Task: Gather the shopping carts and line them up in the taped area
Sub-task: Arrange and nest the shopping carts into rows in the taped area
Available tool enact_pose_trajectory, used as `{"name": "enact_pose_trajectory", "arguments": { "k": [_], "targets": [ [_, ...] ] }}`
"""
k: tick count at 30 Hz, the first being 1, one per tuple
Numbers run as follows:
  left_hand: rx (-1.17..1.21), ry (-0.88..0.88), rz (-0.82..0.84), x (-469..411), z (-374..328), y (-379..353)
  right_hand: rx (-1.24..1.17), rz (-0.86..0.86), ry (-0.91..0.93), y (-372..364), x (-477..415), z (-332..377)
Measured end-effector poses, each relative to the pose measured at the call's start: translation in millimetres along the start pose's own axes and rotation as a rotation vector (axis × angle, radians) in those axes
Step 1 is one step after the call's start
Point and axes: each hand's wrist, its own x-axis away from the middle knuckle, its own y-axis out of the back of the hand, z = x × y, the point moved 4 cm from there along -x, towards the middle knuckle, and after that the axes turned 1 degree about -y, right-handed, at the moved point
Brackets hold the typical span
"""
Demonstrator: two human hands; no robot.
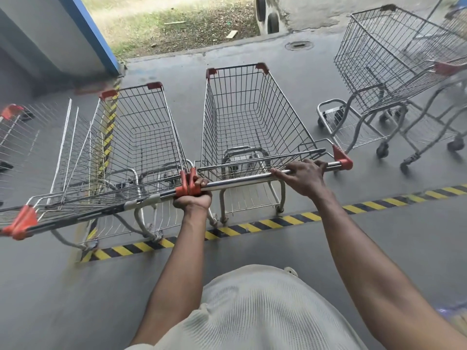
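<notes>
- We count at least four shopping carts: the middle cart [252,122] in front of us, a left cart [136,137] just beside it, a blurred one at the far left edge [15,137], and a right cart [394,69] standing well apart, with the frame of perhaps a fifth nested behind it; we cannot tell for sure.
- The grey concrete floor [252,51] carries two runs of yellow-and-black tape: a long strip [252,226] crossing under the rear wheels of the middle and left carts, and a side strip [108,137] running away from us beneath the left cart's basket.
- A grey wall with a blue edge [86,29] stands beyond the left carts, with grass [171,24] and a round floor drain [299,44] further back.
- Our right hand [300,178] is wrapped over the middle cart's steel handle bar [240,181], fingers curled around it.
- Our left hand [193,195] is closed on the bar's left end, where the red end caps [188,184] of the middle and left carts touch.
</notes>
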Motion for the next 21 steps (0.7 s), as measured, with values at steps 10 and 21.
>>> {"name": "enact_pose_trajectory", "arguments": {
  "k": [10, 21],
  "targets": [
    [0.014, -0.033, -0.037, -2.3, 0.5, -4.7, 0.018, 0.006, -0.016, -3.7, -0.7, 1.1],
    [0.015, -0.052, -0.072, -6.1, 3.5, -4.9, -0.402, -0.365, -0.78, -3.0, 16.5, -40.4]
  ]
}}
